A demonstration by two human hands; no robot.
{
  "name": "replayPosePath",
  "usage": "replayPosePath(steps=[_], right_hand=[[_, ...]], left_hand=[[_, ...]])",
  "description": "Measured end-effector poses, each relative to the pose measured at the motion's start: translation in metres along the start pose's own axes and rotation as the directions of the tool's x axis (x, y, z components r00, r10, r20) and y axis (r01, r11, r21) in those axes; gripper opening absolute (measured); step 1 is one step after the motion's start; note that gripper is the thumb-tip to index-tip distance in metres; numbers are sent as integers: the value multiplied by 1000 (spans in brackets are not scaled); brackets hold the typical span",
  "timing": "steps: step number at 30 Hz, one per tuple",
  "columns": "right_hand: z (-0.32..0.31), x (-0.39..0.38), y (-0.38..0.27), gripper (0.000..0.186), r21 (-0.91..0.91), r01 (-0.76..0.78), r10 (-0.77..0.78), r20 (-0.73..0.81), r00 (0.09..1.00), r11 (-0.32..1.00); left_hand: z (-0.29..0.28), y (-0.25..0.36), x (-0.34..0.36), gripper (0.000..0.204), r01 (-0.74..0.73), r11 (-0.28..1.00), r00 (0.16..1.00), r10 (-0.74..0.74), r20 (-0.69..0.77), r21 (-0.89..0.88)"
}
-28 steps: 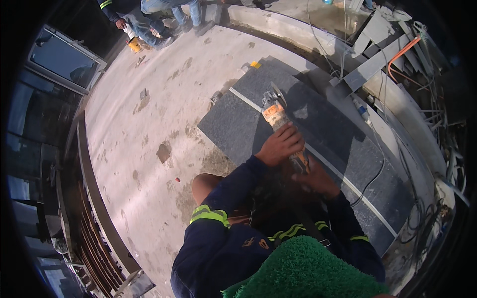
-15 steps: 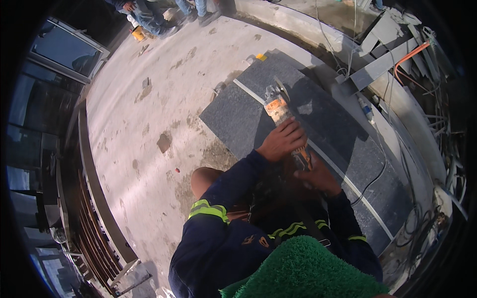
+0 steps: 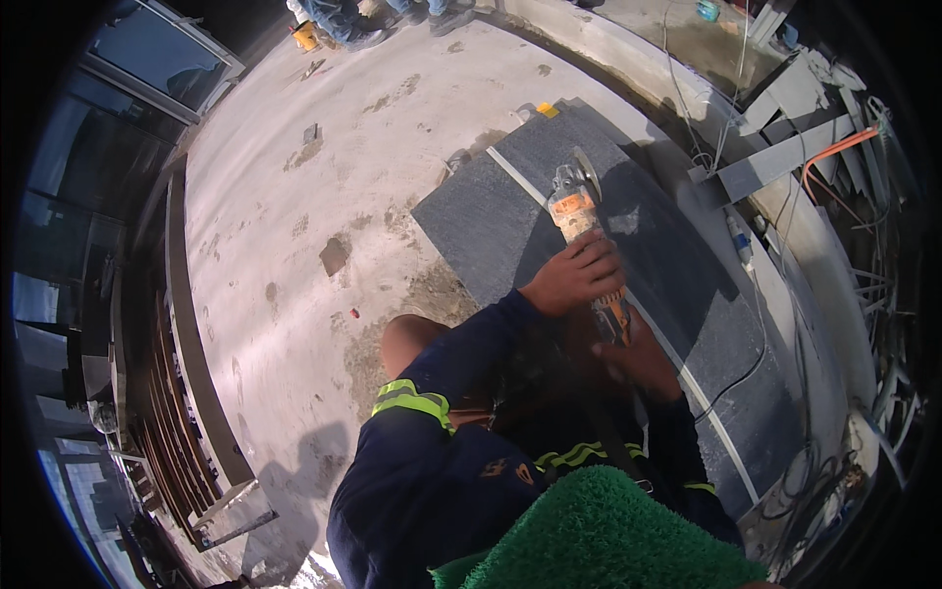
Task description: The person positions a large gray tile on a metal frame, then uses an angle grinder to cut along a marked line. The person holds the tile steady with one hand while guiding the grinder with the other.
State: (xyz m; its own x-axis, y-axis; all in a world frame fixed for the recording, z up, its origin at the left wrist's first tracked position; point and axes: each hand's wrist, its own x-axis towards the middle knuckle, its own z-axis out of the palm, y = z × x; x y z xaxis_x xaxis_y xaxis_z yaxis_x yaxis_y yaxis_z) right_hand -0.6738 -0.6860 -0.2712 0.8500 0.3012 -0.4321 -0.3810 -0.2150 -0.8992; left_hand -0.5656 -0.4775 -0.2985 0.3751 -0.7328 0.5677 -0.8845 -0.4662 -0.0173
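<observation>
A green shaggy cloth [image 3: 599,540] lies nearest, short of the dark slab [image 3: 461,231], and a bare knee [image 3: 407,344] is bent at the slab's left. Over the slab, the right hand [image 3: 643,363] is wrapped around the back end of an orange and grey grinder [image 3: 579,216], though its underside is hidden. The left hand [image 3: 584,275] is clamped around the body ahead of it. The grinder's disc [image 3: 589,175] points toward the slab's far end; I cannot tell whether it touches. A black cord [image 3: 752,378] curves across the slab's right part, and a pale strip [image 3: 517,177] runs along the slab's length. A yellow piece [image 3: 548,109] sits at the slab's far end. Beyond the slab to the right are scrap boards [image 3: 785,162] and an orange tube [image 3: 839,147]; well beyond it to the left, a yellow bucket [image 3: 305,36] stands beside another person's legs [image 3: 339,18].
</observation>
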Motion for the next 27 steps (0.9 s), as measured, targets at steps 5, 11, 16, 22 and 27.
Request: replayPosePath(steps=[5,11,16,22,27], right_hand=[[-3,-1,-4,77,-27,-35,35,19,999,999],[-7,-9,-10,85,-6,-169,169,99,981,986],[-3,-6,3,81,-40,55,-53,38,998,998],[-9,-7,7,86,-4,31,-31,86,996,1000],[-10,-4,7,88,11,23,-24,105,994,1000]], left_hand=[[-6,-10,-1,57,16,999,996,-12,84,-42],[1,-26,-6,63,-26,998,988,34,147,-56],[3,-23,-11,64,-46,996,987,57,151,-76],[-1,-20,-7,61,-59,998,983,64,173,-31],[-7,-18,-7,59,-28,999,983,33,180,-34]])
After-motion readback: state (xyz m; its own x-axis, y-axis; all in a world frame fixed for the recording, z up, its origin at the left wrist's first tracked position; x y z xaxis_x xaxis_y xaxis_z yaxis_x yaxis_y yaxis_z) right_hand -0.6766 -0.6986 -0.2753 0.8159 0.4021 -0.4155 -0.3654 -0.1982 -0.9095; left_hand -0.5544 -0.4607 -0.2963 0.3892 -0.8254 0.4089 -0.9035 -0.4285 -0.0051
